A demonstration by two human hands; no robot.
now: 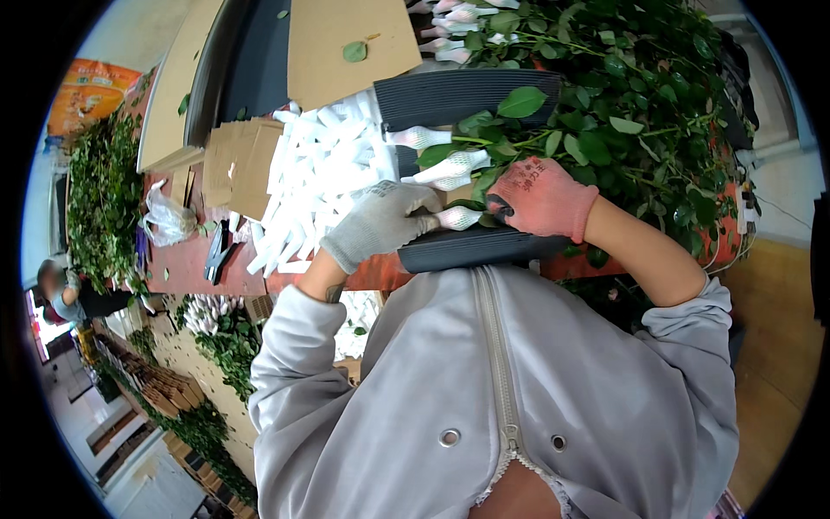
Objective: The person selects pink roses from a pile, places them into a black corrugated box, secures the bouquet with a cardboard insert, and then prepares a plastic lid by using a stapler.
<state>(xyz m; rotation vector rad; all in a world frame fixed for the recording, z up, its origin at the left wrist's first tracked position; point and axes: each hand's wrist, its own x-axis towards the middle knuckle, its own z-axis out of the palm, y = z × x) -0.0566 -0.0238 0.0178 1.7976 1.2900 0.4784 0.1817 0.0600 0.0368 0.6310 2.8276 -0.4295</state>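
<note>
My left hand, in a grey knit glove, has its thumb and fingers at the tip of a net-sleeved rose head. My right hand, in a red glove with a dark palm, is curled around the stem side of that rose. More roses in white foam nets lie just beyond, between two black ribbed pads. Their leafy stems run to the right. A heap of white foam net sleeves lies left of the roses, beside my left hand.
A black stapler, a clear plastic bag and cardboard pieces lie on the red table at left. A cardboard sheet and more netted roses are at the far side. Another person is at far left.
</note>
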